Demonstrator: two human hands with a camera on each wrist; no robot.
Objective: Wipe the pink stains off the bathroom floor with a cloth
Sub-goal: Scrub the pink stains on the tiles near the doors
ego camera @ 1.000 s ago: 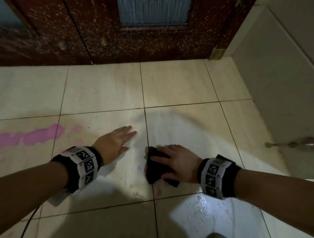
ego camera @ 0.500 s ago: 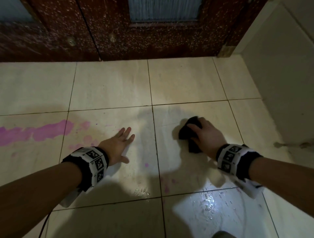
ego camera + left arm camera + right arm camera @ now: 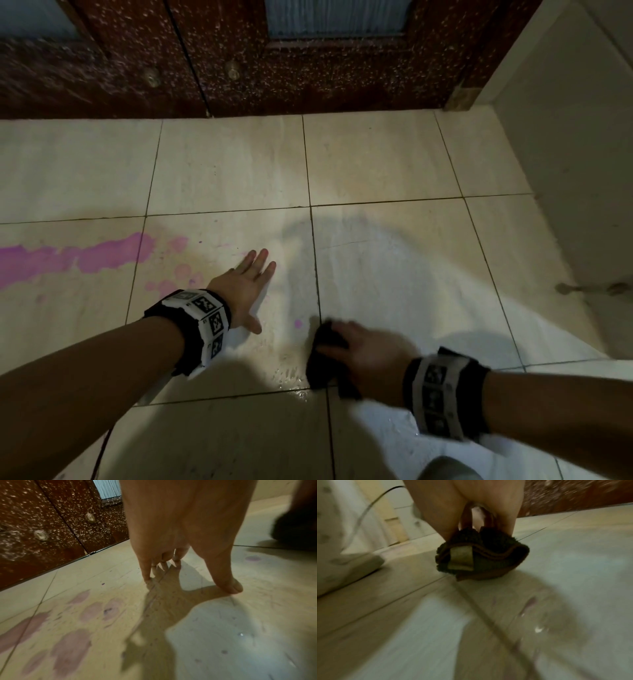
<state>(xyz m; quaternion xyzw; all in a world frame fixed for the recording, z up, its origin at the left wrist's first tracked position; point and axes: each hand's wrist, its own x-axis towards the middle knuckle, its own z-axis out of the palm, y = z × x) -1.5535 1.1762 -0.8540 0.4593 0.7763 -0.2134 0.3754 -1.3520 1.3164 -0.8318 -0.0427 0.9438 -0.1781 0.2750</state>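
Pink stains mark the cream tiled bathroom floor (image 3: pixel 376 164). In the head view one long pink streak (image 3: pixel 78 257) lies left of the left hand (image 3: pixel 245 291), a cluster of about four faint pink blotches (image 3: pixel 171 279) sits between streak and hand, and one small pink dot (image 3: pixel 298 323) lies between the hands. The left hand rests flat on the tile, fingers straight and spread, holding nothing. The right hand (image 3: pixel 368 359) presses one dark bunched terry cloth (image 3: pixel 322 363) onto the floor, right of the dot. Two black-and-white patterned wristbands show, one per wrist. Beyond the left hand stands a dark red speckled wooden door (image 3: pixel 308 68) with two round metal studs.

From the left wrist, fingertips (image 3: pixel 236 586) touch the tile; several pale pink blotches (image 3: pixel 72 650) lie near.

From the right wrist, fingers curl over the cloth (image 3: pixel 481 558), which bears one tan tag; any writing is unreadable.
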